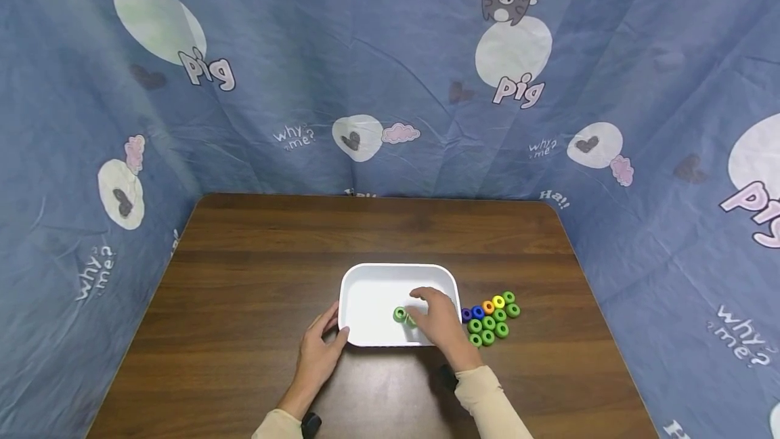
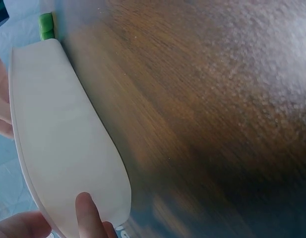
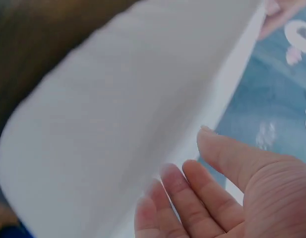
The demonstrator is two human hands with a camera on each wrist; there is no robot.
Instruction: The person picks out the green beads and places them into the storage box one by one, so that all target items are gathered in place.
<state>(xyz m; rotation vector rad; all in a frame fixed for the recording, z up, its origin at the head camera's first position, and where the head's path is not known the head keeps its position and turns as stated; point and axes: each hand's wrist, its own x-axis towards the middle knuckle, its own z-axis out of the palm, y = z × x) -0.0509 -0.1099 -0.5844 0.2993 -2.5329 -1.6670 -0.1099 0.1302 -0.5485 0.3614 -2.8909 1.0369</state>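
A white tray (image 1: 372, 290) sits on the table. My left hand (image 1: 320, 347) holds its near left corner, with the thumb on the front side and the fingers along the left side. In the left wrist view, a fingertip (image 2: 85, 202) presses the outer wall. My right hand (image 1: 440, 320) is over the right part of the tray, its thumb spread apart from the fingers. Just beside its fingertips, a green ring-shaped bead (image 1: 399, 314) lies in the tray; another green bead is partly hidden by the hand. The right wrist view shows nothing between these fingers (image 3: 197, 198).
Right of the tray, several green beads (image 1: 488, 323) lie grouped with a yellow bead (image 1: 498, 301), an orange bead (image 1: 488, 307), a blue bead (image 1: 478, 311) and a purple bead (image 1: 466, 315). Around the brown wooden table (image 1: 244, 256) hangs a blue printed curtain (image 1: 390, 73).
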